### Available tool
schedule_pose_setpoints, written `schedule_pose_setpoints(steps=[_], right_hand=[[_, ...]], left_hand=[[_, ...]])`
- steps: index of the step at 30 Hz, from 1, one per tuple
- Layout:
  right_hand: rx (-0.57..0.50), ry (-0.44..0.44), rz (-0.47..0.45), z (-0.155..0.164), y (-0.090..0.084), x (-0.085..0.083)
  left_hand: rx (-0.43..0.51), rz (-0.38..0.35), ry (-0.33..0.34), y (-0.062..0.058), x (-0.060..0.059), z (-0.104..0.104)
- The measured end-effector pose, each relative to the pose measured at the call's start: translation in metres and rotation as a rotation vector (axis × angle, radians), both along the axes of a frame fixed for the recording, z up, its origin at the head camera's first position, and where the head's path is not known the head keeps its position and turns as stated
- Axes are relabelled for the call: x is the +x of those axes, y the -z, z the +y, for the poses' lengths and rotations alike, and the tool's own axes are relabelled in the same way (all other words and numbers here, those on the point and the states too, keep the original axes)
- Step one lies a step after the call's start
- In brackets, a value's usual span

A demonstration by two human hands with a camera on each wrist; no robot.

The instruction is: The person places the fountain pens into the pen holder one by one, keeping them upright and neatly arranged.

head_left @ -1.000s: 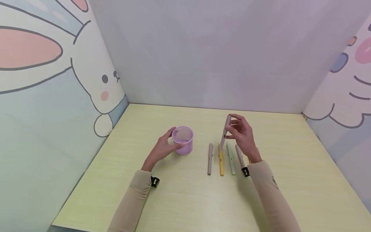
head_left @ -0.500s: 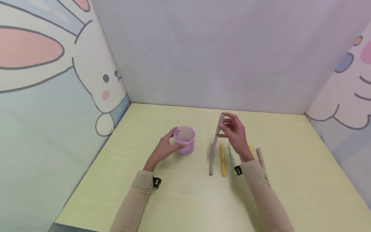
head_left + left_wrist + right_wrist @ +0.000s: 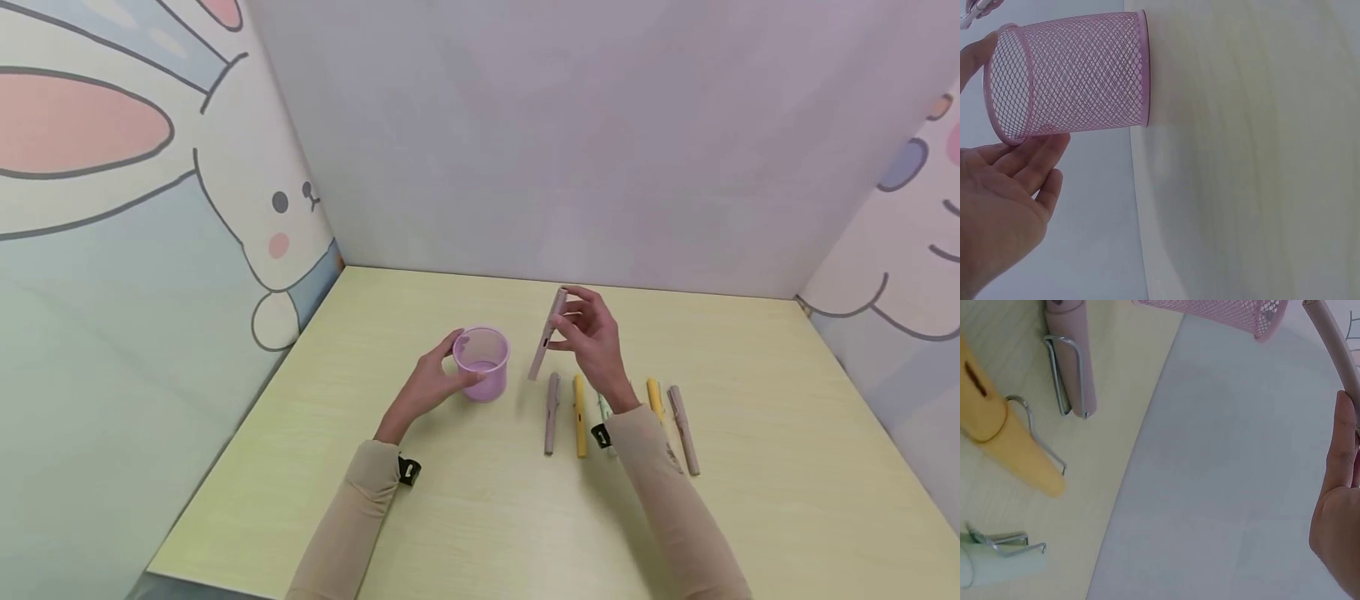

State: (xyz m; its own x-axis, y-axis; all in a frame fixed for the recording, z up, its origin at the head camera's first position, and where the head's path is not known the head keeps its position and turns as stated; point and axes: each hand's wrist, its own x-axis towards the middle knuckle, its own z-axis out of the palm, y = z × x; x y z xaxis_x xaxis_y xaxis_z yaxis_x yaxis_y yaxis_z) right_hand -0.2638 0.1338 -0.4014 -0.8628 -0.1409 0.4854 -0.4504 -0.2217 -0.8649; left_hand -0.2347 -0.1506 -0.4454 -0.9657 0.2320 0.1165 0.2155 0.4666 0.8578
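The right hand point(image 3: 588, 333) pinches a dusty pink pen point(image 3: 546, 335) between thumb and fingertips, holding it off the table, tilted with its upper end leaning right and its lower end hanging toward the pink mesh cup point(image 3: 483, 363). The pen is slim, matte and capped, with a small dark slot in its barrel. It sits just to the right of the cup, apart from it, above the far ends of the pens lying below.

The left hand point(image 3: 427, 385) curls loosely round the near-left side of the cup, thumb on one side and fingers resting against the mesh wall near the rim. The cup stands upright on the pale yellow-green table point(image 3: 465, 517); it is open wire mesh with a solid pink rim and base band.

On the table lie 5 more pens side by side: another dusty pink pen point(image 3: 552, 413), a yellow pen point(image 3: 579, 415), a mint green pen point(image 3: 604, 408) partly hidden by the right sleeve, a second yellow pen point(image 3: 656, 398) and a third pink one point(image 3: 684, 430). The near ones show wire clips.
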Motion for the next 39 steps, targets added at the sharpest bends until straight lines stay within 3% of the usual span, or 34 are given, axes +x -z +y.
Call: schedule_pose_setpoints(steps=[13,39], right_hand=[[-0.033,-0.014,-0.009,-0.025,-0.004,-0.007],[-0.044,0.030,0.016,-0.042,-0.003,-0.009]], left_hand=[[0.006,-0.008,-0.012,-0.001,0.000,0.003],[0.028,-0.054,-0.012,-0.001,0.003,0.008]])
